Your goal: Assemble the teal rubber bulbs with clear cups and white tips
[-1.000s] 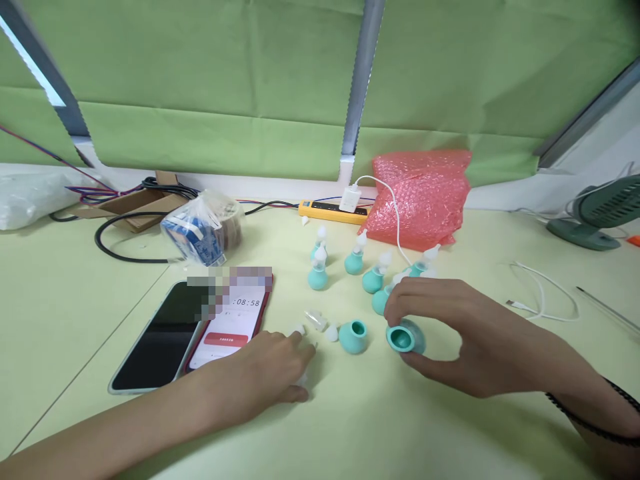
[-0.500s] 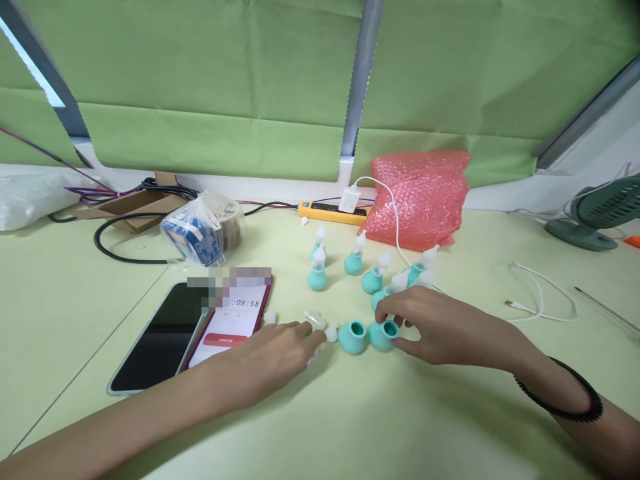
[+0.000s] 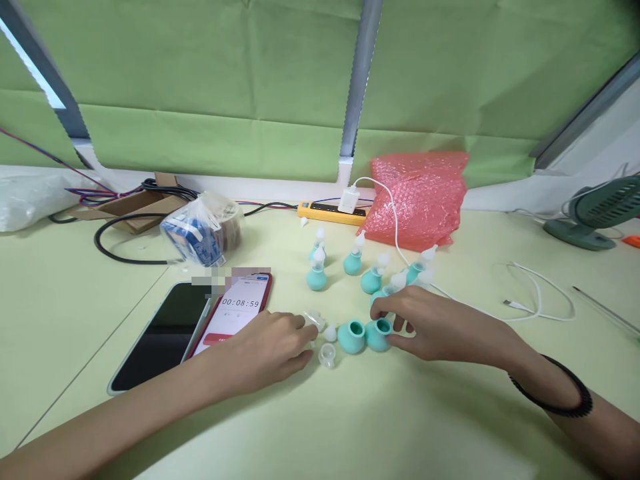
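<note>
Right hand [image 3: 433, 325]: thumb and finger hold bulb [image 3: 376, 339]. Left hand [image 3: 277, 343], left of bulb: grip, cannot tell. Risk: stray left knuckle could knock cup [image 3: 327, 356], left of bulb.

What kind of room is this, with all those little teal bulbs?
Perhaps a workroom or office: a wide table holds lots of teal bulbs, with a yellow power strip behind them and a green fan off to the right.
</note>
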{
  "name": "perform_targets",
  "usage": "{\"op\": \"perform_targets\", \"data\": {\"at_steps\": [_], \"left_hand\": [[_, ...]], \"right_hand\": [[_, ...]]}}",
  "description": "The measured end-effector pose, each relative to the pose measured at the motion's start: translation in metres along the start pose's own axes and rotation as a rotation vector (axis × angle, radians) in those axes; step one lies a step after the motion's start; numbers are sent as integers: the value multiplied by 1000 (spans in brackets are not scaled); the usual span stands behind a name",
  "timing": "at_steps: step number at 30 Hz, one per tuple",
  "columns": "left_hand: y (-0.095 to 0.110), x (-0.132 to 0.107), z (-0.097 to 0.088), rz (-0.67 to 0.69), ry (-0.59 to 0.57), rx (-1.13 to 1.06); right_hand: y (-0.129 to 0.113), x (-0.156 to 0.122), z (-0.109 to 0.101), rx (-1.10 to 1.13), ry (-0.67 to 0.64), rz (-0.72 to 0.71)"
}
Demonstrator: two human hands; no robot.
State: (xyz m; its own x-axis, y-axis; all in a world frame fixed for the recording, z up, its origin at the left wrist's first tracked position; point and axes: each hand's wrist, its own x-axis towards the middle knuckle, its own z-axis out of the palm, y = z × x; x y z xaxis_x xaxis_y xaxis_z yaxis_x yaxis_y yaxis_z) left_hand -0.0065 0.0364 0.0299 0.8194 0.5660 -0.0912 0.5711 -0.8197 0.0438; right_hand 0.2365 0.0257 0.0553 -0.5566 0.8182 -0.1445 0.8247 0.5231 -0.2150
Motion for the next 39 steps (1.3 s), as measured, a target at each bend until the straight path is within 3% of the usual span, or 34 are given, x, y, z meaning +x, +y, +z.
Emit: {"op": "perform_targets", "data": {"at_steps": [5, 8, 16, 21, 26, 33, 35, 39], "left_hand": [[11, 2, 1, 31, 76, -16], [15, 2, 7, 68, 56, -24], [0, 4, 4, 23, 120, -180], [2, 2, -3, -51, 115, -210], [8, 0, -2, -49, 56, -218], [1, 5, 8, -84, 28, -77], [-3, 5, 8, -132, 14, -33], [-9, 6, 10, -185, -15, -3]], "right_hand": [[-1, -1, -1, -25, -9, -8], [-1, -3, -2, -23, -14, -14], [-2, -6, -4, -4, -3, 21], [-2, -6, -4, -6, 13, 33], [-7, -10, -9, -26, 146, 13], [3, -7, -24, -144, 650, 51], [11, -5, -26, -236, 650, 128], [25, 0, -26, -306, 484, 218]]}}
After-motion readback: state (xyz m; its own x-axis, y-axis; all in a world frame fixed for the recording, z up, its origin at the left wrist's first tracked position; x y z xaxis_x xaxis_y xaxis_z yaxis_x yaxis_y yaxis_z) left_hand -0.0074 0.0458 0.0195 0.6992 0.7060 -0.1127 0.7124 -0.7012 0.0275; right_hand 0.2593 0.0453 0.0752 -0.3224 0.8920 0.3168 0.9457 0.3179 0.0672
